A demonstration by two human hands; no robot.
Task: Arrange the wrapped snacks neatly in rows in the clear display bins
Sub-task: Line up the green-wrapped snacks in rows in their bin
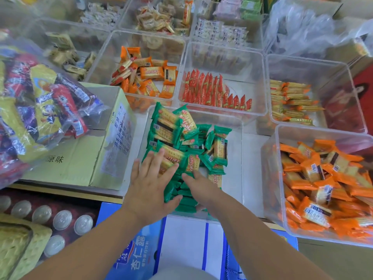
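Observation:
A clear bin (235, 126) right in front of me holds many green-wrapped crackers (175, 136), some piled loose, some standing on edge in a row near the front. My left hand (152, 182) lies flat on the pile at the bin's left, fingers spread, thumb pressed against the row of upright green packs (186, 201). My right hand (199, 185) reaches into the bin from the right, its fingers down among the green packs; whether it grips one is hidden.
Other clear bins surround it: orange packs at the right (323, 190), red packs in rows (212, 91), yellow-orange packs (290, 102), loose orange packs (147, 75). A cardboard box (80, 158) with a bag of snacks (40, 102) stands left. Cans (62, 219) sit lower left.

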